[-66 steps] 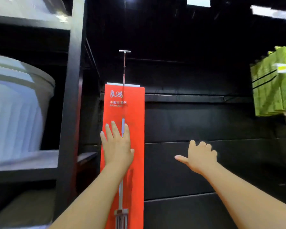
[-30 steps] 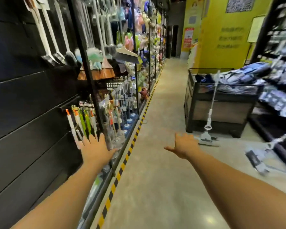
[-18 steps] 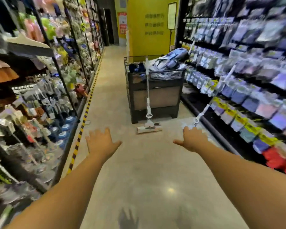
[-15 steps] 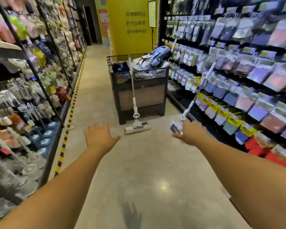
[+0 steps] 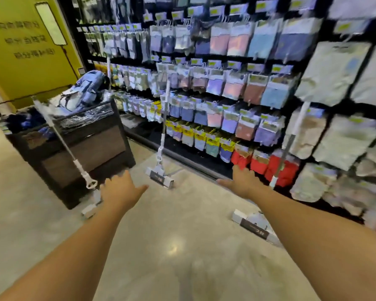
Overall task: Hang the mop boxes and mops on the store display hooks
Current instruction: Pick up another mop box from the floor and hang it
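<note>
Both your hands are stretched out ahead, fingers spread and holding nothing: your left hand [image 5: 122, 192] hovers over the floor [image 5: 172, 240] near the dark bin [image 5: 85, 153], your right hand [image 5: 243, 183] near the foot of the rack of hanging packets [image 5: 193, 157]. Three mops stand on the floor. The left mop [image 5: 84, 174] leans against the bin, with its head at the bin's near corner. The middle mop [image 5: 160, 178] and right mop [image 5: 254, 228] lean on the rack. Your right hand is close to the right mop's handle, not touching it.
</note>
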`<state>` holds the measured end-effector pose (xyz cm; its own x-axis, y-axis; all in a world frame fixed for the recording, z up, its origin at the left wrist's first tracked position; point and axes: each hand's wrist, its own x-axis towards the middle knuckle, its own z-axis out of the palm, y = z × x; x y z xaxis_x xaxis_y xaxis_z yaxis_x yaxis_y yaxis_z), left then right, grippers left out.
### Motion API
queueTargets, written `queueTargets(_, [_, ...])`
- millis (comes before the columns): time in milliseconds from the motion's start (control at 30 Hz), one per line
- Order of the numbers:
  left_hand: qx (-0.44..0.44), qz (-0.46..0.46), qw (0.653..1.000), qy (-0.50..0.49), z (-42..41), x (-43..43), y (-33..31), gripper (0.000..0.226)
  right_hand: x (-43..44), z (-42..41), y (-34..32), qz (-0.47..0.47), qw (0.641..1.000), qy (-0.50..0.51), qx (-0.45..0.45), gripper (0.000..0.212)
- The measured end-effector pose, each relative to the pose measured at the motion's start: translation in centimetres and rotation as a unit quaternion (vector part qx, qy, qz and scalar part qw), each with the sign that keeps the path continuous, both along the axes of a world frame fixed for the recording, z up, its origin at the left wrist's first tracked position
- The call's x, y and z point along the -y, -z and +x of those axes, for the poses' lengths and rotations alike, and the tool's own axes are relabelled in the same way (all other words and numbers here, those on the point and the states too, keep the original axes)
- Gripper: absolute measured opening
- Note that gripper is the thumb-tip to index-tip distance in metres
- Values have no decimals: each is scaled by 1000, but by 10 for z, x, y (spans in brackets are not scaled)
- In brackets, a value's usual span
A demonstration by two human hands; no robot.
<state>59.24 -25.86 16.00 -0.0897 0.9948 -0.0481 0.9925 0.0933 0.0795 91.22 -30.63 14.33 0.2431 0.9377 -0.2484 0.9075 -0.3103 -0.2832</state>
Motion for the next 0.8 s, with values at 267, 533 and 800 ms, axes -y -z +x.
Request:
queueTargets(267, [18, -57, 982, 180, 74, -30, 78, 85, 77, 43, 72, -4, 958, 258, -126, 86])
queueTargets(533, [-26, -165, 948, 271, 142, -17, 153, 88, 194, 64, 138, -6, 852, 488, -188, 87])
queueTargets(800, [-94, -225, 872, 424, 241, 86, 198, 85, 315, 64, 191, -38, 757, 614, -222, 85])
